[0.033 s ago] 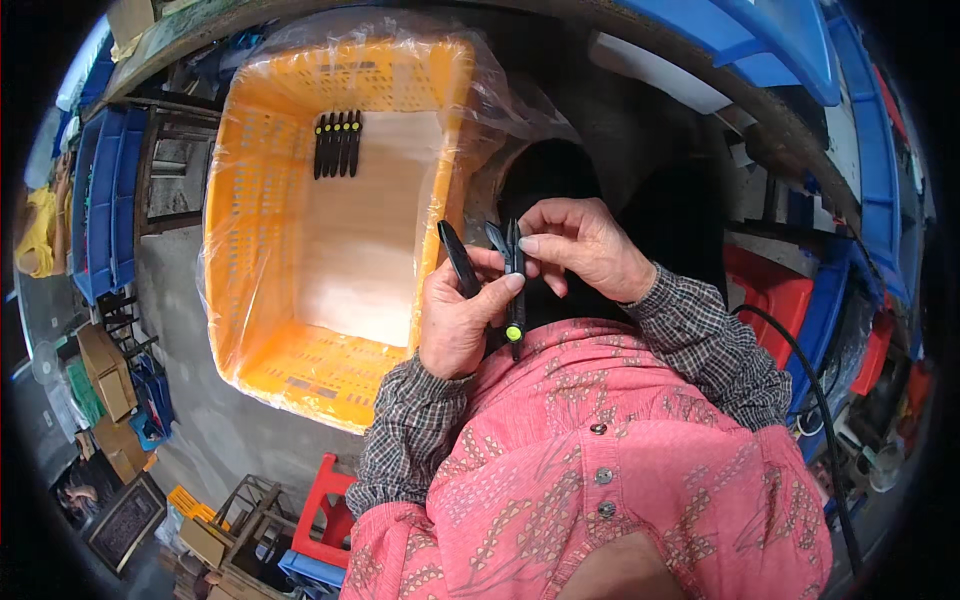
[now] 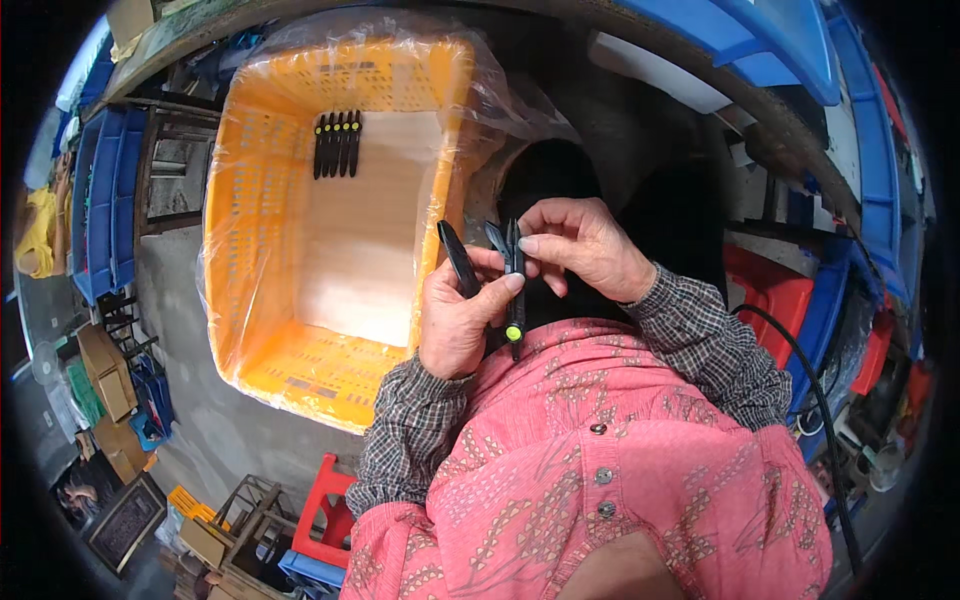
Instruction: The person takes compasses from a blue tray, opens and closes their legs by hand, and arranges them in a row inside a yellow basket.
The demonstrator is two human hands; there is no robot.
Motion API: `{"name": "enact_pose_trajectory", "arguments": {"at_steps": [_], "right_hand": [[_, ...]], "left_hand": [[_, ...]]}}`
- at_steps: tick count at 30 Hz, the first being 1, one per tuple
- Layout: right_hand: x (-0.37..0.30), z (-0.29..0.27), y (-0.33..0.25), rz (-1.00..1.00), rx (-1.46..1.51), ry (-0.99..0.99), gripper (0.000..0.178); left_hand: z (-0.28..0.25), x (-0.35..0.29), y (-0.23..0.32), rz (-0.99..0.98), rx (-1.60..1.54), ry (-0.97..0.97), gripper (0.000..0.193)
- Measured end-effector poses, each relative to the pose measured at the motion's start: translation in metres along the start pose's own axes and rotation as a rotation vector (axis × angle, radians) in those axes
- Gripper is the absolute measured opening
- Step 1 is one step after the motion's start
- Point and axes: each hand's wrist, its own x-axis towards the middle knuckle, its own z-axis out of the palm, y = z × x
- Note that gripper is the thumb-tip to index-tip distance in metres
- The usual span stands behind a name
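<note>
My left hand (image 2: pixel 452 322) is closed around several slim black pieces with pointed ends. One black piece (image 2: pixel 514 300), bearing a round yellow-green spot near its lower end, lies under the thumb. Another dark piece (image 2: pixel 456 256) sticks out past the fingers on the left. At the upper tip of the spotted piece, my right hand (image 2: pixel 592 250) pinches with thumb and forefinger. The pieces' exact kind is unclear, and the fingers hide parts of them. Several matching black pieces (image 2: pixel 337 146) lie side by side in the yellow crate (image 2: pixel 262 345) to the left.
Clear plastic film lines the crate, with a pale sheet (image 2: pixel 365 230) on its bottom. Red stools (image 2: pixel 325 515) stand at lower left and right (image 2: pixel 770 290). Blue bins (image 2: pixel 108 200) are at the far left. A black cable (image 2: pixel 822 400) hangs at right.
</note>
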Motion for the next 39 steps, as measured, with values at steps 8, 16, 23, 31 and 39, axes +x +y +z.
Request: {"name": "enact_pose_trajectory", "arguments": {"at_steps": [8,16,23,31,39], "right_hand": [[0.0005,-0.0001,0.0008,-0.020,-0.009,-0.002,0.011],[0.0001,-0.0011,-0.0020,0.019,-0.038,-0.017,0.011],[0.0011,-0.0012,0.0015,-0.010,0.002,-0.004,0.009],[0.0022,-0.0015,0.0021,-0.005,0.003,-0.005,0.010],[0.0018,-0.0010,0.0011,-0.004,-0.005,0.009,0.011]], "left_hand": [[0.0012,0.0012,0.0001,-0.004,-0.008,0.005,0.019],[-0.0014,0.0013,-0.0011,-0.021,-0.051,-0.014,0.019],[-0.0016,0.0015,-0.0007,-0.060,-0.082,-0.017,0.019],[-0.0002,0.0019,0.0005,-0.073,-0.063,-0.027,0.015],[-0.0009,0.0033,-0.0011,-0.049,-0.080,-0.028,0.018]]}}
